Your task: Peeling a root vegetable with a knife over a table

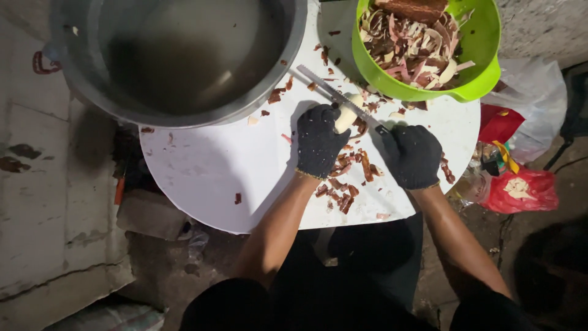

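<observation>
My left hand (pixel 318 141), in a black glove, grips a pale peeled root piece (pixel 347 114) over the round white board (pixel 202 178). In a black glove too, my right hand (pixel 413 156) holds the handle of a long serrated knife (pixel 334 93). Its blade lies across the pale piece and points up-left. Reddish-brown peel scraps (pixel 346 178) are scattered between and below my hands.
A large metal pot (pixel 177 55) holding liquid stands at the board's upper left. A green plastic bowl (pixel 484 55) full of peelings sits at the upper right. Red and white plastic bags (pixel 520 184) lie on the ground to the right. Concrete slabs are on the left.
</observation>
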